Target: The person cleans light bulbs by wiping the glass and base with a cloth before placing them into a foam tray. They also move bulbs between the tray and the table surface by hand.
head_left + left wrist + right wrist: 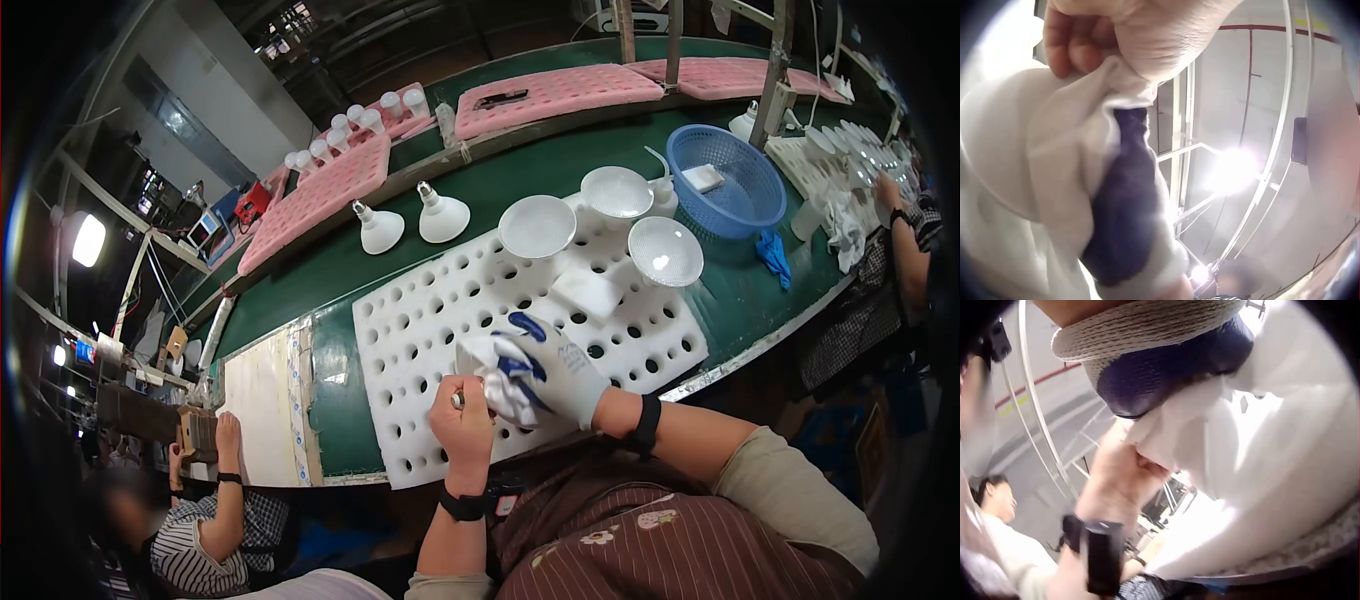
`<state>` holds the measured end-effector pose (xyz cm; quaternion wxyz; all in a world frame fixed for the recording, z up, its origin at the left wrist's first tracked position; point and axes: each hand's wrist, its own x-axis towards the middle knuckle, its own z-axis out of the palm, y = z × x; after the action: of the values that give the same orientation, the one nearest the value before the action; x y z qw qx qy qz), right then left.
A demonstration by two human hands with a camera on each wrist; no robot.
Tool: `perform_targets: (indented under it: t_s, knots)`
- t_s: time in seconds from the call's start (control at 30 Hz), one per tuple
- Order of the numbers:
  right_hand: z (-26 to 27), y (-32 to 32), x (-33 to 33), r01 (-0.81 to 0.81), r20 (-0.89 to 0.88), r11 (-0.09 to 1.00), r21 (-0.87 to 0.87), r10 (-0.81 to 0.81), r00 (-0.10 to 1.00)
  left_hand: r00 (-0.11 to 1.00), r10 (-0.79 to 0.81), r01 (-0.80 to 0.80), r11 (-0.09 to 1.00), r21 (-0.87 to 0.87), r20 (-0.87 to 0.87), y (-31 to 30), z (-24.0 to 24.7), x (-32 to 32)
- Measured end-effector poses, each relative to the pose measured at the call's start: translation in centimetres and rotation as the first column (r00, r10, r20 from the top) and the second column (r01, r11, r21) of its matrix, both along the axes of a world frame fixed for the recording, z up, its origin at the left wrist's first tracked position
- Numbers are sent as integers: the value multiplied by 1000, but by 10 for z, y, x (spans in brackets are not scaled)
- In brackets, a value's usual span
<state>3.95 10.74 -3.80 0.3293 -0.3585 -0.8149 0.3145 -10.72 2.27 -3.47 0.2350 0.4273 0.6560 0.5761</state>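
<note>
In the head view my bare left hand (pixel 462 425) is curled in a fist near the front edge of the white foam board (pixel 375 400), a small metallic bit showing at the fist. It grips a white reflector bulb (pixel 991 137), which is mostly hidden by cloth and hands. My right hand (pixel 565 375), in a white glove with blue-coated fingers, bunches a white cloth (pixel 508 400) against the bulb. Fingertips of both hands nearly meet at the cloth. Three reflector bulbs stand face up on the board, one being the nearest bulb (pixel 665 252). A white block (pixel 588 290) lies among the holes.
Two bulbs (pixel 442 215) stand face down on the green table (pixel 330 260). Behind are pink foam trays (pixel 560 100), some with small bulbs (pixel 370 121). A blue basket (pixel 725 215) and blue glove (pixel 773 258) lie to the right. Other people work at both sides.
</note>
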Motion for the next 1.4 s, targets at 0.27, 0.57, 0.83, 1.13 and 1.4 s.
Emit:
perform_targets:
  t_s: [0.27, 0.57, 0.83, 1.13, 1.4]
  knots:
    - [-8, 32, 30, -283, -623, 776, -564, -174, 763, 940, 83, -80, 997, -21, 332, -8, 22, -12]
    - [29, -3, 21, -47, -251, 997, -56, 32, 968, 754, 70, -40, 997, -61, 653, -9, 20, 6]
    - [56, -10, 31, -162, -396, 987, 4, 150, 906, 391, -48, 215, 976, -40, 919, -12, 11, 9]
    - [19, -1, 26, -94, -280, 972, -215, 31, 960, 484, -384, 545, 835, 73, 786, -41, -17, 7]
    - [30, 17, 72, 45, -121, 898, 438, 10, 993, 243, -417, 498, 829, 256, 876, -22, -10, 5]
